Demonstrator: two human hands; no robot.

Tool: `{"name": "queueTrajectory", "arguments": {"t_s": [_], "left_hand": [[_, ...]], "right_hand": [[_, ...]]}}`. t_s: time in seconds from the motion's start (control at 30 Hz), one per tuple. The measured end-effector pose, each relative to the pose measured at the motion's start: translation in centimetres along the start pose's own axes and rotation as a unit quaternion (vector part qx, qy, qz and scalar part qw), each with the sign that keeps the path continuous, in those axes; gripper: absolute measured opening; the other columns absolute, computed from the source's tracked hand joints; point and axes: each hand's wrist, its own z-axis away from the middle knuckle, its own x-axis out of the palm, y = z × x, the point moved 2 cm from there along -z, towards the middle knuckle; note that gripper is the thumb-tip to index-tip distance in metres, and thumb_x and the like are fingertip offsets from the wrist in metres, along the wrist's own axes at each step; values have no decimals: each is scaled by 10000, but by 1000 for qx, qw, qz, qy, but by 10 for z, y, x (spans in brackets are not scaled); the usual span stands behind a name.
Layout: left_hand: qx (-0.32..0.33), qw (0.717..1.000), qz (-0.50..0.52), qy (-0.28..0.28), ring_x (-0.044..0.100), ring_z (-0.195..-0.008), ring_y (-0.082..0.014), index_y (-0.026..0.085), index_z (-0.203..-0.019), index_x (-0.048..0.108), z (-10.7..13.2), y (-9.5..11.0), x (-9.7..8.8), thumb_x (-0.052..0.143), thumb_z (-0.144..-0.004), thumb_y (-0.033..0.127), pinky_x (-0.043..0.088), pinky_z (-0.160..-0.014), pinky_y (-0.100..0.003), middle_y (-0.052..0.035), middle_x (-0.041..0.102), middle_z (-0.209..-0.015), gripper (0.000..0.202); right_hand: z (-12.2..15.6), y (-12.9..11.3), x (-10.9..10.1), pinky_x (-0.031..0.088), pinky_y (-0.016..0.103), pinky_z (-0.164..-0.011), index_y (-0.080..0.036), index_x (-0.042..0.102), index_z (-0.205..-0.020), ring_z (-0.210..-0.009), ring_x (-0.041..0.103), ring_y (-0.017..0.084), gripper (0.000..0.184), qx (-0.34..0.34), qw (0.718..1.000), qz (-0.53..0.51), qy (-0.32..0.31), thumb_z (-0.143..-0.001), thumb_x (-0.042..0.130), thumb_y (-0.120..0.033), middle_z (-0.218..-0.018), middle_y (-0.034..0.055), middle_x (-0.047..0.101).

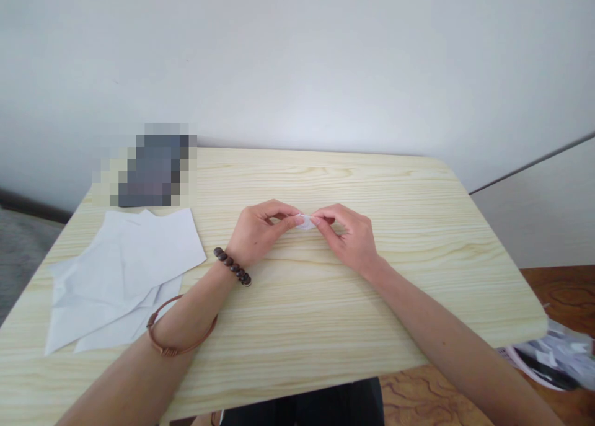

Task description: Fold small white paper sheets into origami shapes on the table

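A small folded piece of white paper (305, 222) is held just above the middle of the light wooden table (418, 240). My left hand (259, 230) pinches its left end between thumb and fingers. My right hand (349, 235) pinches its right end the same way. Both hands are closed on it, fingertips nearly touching. A dark bead bracelet (232, 266) sits on my left wrist, and a thin copper bangle (179, 333) lies further up that forearm.
Several white paper sheets (125, 271) lie overlapping at the table's left side. A blurred dark object (151, 168) rests at the back left corner. A white wall stands behind the table. A bin with a plastic bag (553, 358) is on the floor, lower right.
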Motion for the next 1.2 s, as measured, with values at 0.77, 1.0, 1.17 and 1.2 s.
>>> {"name": "queueTrajectory", "arguments": {"t_s": [0.77,1.0,1.17,1.2], "left_hand": [[-28,993,-79,-78,409,-476,-75,175,-901,703,2,3,2,607,-775,462,331,-463,-201,18,635,-667,328],[-51,994,-61,-72,402,-470,-76,151,-829,705,3,3,3,605,-770,440,285,-427,-190,21,578,-576,311],[-41,994,-67,-78,413,-469,-75,171,-901,700,2,4,2,617,-769,453,292,-422,-187,16,617,-636,322],[-36,994,-74,-76,412,-469,-75,178,-904,701,2,5,1,605,-779,461,295,-425,-188,16,617,-638,323]], "right_hand": [[0,9,1,502,219,-560,-196,673,-782,-596,640,118,126,118,989,-84,-23,-810,649,-317,-680,-6,701],[-1,6,0,502,222,-578,-190,691,-804,-620,643,122,124,94,992,-76,-31,-823,639,-301,-698,4,706],[-3,5,-1,512,242,-648,-206,703,-864,-698,658,130,137,50,996,-66,-42,-868,583,-274,-798,19,728],[-2,5,-1,512,243,-655,-208,704,-867,-712,660,131,139,40,996,-67,-44,-872,579,-271,-807,20,729]]}}
